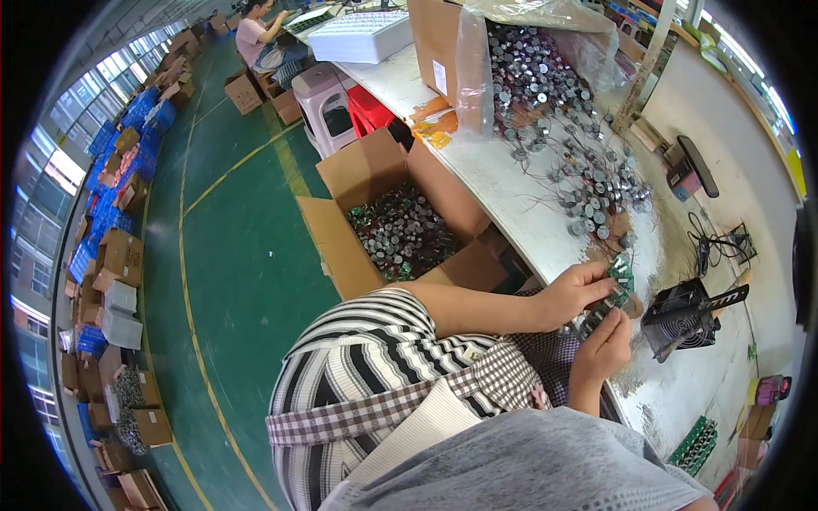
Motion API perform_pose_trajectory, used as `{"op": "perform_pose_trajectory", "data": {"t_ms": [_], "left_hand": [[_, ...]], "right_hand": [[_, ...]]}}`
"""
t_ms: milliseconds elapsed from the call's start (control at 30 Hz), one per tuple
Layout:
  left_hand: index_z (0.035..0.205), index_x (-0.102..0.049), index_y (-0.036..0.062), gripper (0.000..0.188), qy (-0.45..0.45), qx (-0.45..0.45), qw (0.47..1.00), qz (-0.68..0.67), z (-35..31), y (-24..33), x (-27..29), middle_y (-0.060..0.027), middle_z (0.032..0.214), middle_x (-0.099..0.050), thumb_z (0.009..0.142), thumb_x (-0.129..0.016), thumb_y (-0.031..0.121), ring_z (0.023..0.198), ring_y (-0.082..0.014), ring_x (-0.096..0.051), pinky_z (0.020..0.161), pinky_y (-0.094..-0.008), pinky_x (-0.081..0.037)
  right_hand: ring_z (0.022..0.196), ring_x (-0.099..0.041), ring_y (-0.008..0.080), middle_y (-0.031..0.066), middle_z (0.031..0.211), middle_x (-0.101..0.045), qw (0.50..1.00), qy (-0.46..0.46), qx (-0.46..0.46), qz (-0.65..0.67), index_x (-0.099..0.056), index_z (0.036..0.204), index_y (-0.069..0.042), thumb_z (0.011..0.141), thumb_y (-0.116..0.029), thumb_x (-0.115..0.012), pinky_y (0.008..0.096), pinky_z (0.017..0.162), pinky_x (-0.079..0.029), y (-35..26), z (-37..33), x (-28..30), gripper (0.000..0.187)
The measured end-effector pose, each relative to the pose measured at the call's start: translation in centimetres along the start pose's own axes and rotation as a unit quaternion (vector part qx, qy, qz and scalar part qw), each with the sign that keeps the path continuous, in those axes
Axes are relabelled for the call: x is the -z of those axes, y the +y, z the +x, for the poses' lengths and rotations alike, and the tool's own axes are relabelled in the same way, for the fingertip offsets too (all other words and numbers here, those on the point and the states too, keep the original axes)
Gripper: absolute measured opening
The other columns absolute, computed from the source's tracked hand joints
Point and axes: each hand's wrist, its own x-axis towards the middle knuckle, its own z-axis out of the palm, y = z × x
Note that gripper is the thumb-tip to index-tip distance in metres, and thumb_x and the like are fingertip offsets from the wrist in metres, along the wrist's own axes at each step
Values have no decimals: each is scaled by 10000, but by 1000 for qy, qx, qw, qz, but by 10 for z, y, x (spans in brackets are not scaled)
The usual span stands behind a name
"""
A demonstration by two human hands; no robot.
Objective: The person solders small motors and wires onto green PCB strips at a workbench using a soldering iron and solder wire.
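My left hand [576,295] is closed on a green circuit board [622,271] at the edge of the white bench. My right hand [605,345] grips the lower part of the same board, thumb and fingers pressed together. Small silvery parts show on the board, but the fingers hide much of it. Just beyond my hands lies a loose spread of small round metal parts [596,200] with thin wires. More of these parts spill from a plastic-lined cardboard box [434,51] at the far end.
Right of my hands stands a black box with a fan grille [679,319]. A green board strip [695,444] lies nearer. Left of the bench sits an open carton [328,234] of round parts. Farther off are a stool [319,111] and a seated person [260,38].
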Motion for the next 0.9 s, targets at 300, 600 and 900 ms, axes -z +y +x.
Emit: {"op": "perform_pose_trajectory", "data": {"t_ms": [300, 600, 900], "left_hand": [[970, -547, 32, 150, 1, 34, 999, 16, -6, -2, -7, 33, 798, -533, 963, -486, 169, 696, -42, -459, 630, -198, -394], [850, -578, 37, 174, 17, 143, 987, -76, 1, 7, 0, 19, 772, -572, 929, -525, 183, 707, -49, -518, 630, -206, -424], [1111, -534, 21, 195, -11, -50, 999, -2, -9, -10, -3, -2, 967, -586, 970, -463, 134, 881, -60, -514, 785, -221, -435]], "right_hand": [[515, -545, 166, 83, 628, -598, 995, 16, -100, 21, -605, 818, 17, 926, -160, -561, 298, 495, -439, 3, 9, 8, 212], [469, -527, 187, 93, 584, -540, 998, -23, 54, -29, -581, 901, 35, 942, -117, -507, 306, 460, -413, 4, -10, 1, 174], [477, -506, 74, 27, 606, -575, 973, -9, -176, 152, -569, 836, 21, 967, -180, -487, 222, 437, -386, -2, -9, 0, 253]]}}
